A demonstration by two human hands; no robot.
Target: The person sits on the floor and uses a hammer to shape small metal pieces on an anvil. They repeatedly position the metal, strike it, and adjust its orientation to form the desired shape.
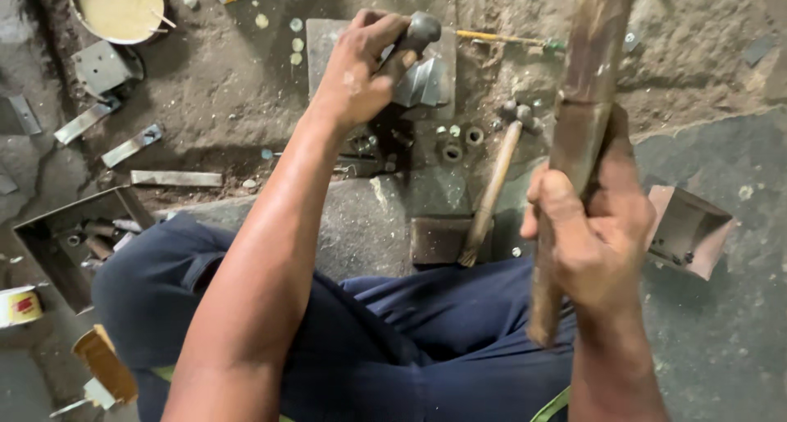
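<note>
Left hand point(361, 69) gripping metal punch point(418, 32), right hand point(594, 233) raising wooden handle point(574, 143)

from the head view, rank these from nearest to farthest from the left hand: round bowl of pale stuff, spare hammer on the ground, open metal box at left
From the left hand:
1. Spare hammer, lying just right of it.
2. Bowl, top left corner.
3. Open metal box, far lower left beside the knee.

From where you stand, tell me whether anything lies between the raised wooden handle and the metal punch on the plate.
Nothing visible does. The right hand holds the wooden handle up, the left hand holds the metal punch over the steel plate; only floor litter lies beneath.
</note>
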